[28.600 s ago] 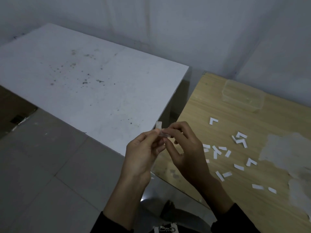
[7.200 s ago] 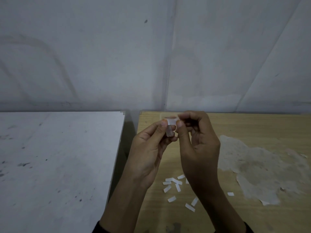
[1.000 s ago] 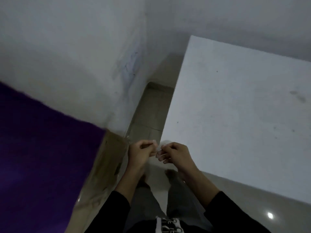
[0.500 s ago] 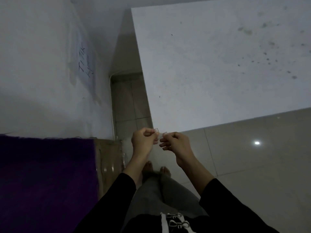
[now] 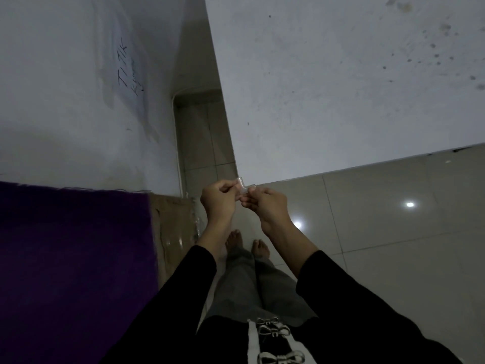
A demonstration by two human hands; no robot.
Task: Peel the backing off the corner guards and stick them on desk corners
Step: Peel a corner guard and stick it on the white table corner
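Holding the clear corner guard (image 5: 242,185) between both hands, we stand right at the near left corner of the white counter (image 5: 341,88). The piece sits just in front of that corner, and we cannot tell whether it touches it or hangs just short. Our left hand (image 5: 219,199) curls its fingers (image 5: 226,185) round one wing of the guard and our right hand (image 5: 265,203) pinches the other, so each side of the angle can be steered against its own edge of the counter. We judge that the two-handed grip keeps the sticky inner faces off our skin and square to the corner until they meet it. Whether the backing is fully off we cannot see, since the guard is small, clear and dimly lit. We look almost straight down, which puts the corner, the guard and our bare feet on the tiled floor (image 5: 393,245) nearly in line, a fair stance for lining up. To the left, a purple cloth (image 5: 73,258) and a brown box (image 5: 173,222) lie by the wall (image 5: 65,101) and play no part. The next move, in our view, calls for seating the guard on the corner and pressing both wings flat.
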